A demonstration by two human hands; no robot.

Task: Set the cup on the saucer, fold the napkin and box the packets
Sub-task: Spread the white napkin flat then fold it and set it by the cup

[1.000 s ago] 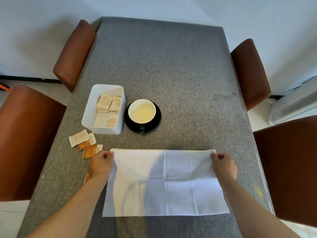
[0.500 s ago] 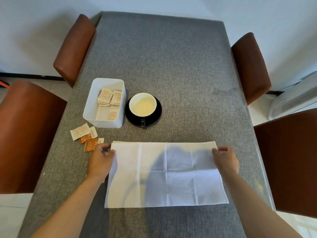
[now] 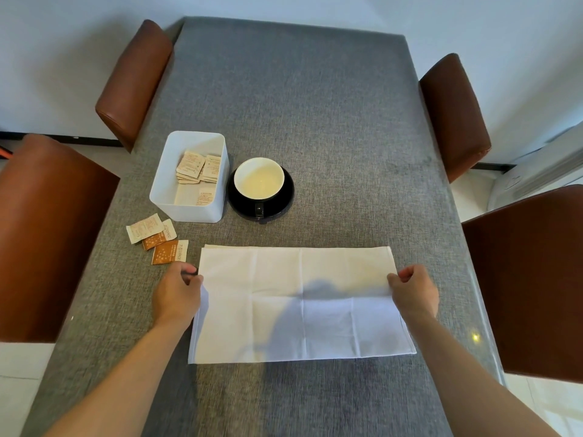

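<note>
Left hand: closed in a pinch on the napkin's left edge, thumb and fingers curled over the cloth; I read this as a grip, not a rest.
Right hand: closed the same way on the right edge, knuckles toward me, about level with the other hand.
Napkin: white, spread flat on the bench between my two hands, a wide rectangle with its long axis running hand to hand; the far edge shows a doubled layer, so I judge one fold is done.
Key relation: both hands sit about midway along the short sides, with the far edge just ahead of the fingertips and the near edge back toward my wrists. Neither hand is nearer; the cloth is centred between them, so the next fold needs both moving together.
Next move, my guess: either carry the pinched sides across the short axis, or shift to bring one short end over to the other. A lopsided pull would skew the layers.
Cup: already on the black saucer, ahead of the left hand, well clear of the cloth.
Box: white, just left of the saucer, some packets inside.
Loose packets: on the bench just ahead of the left hand, not yet boxed.
</note>
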